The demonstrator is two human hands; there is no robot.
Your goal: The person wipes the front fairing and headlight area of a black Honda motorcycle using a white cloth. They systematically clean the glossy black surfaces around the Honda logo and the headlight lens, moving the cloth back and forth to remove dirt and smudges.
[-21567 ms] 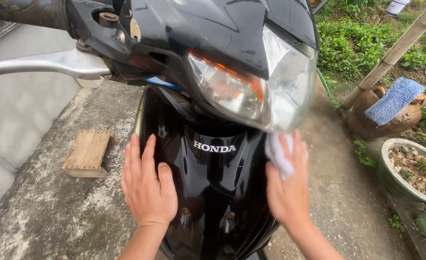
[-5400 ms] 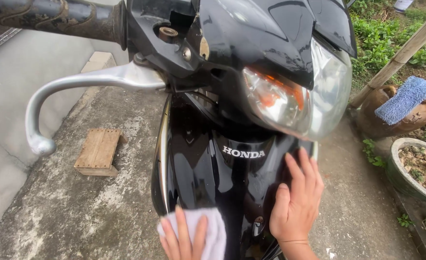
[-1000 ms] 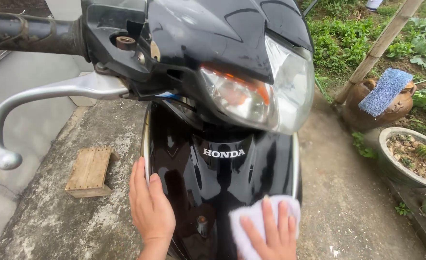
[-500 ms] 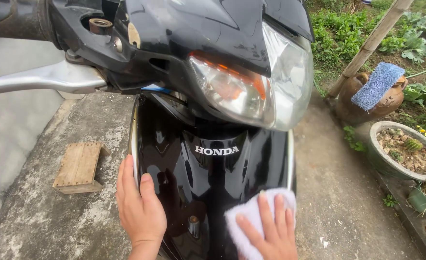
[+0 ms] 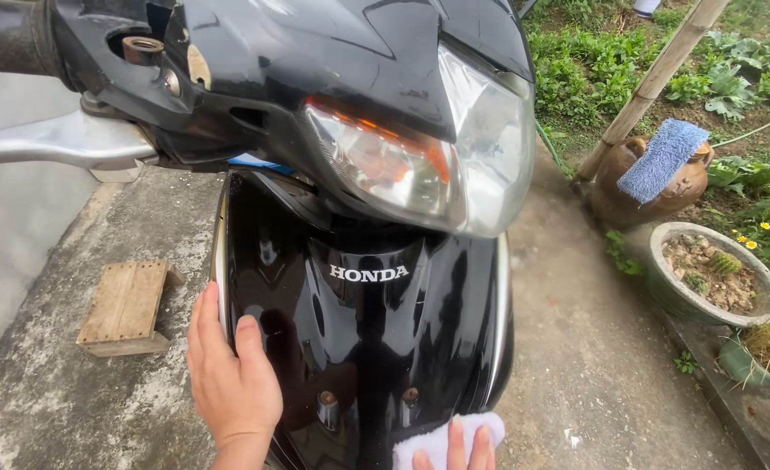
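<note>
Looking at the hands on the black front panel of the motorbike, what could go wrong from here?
The white cloth under the right hand sits at the lower part of the glossy front panel; any grit caught in it might scratch the shine. The bare left hand lies flat on the panel's edge and may leave prints. Leaning hard on the panel could also unsettle the bike.

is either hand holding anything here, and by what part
The right hand presses a white cloth under its fingers. The left hand holds nothing, lying flat on the glossy black front panel.
</note>
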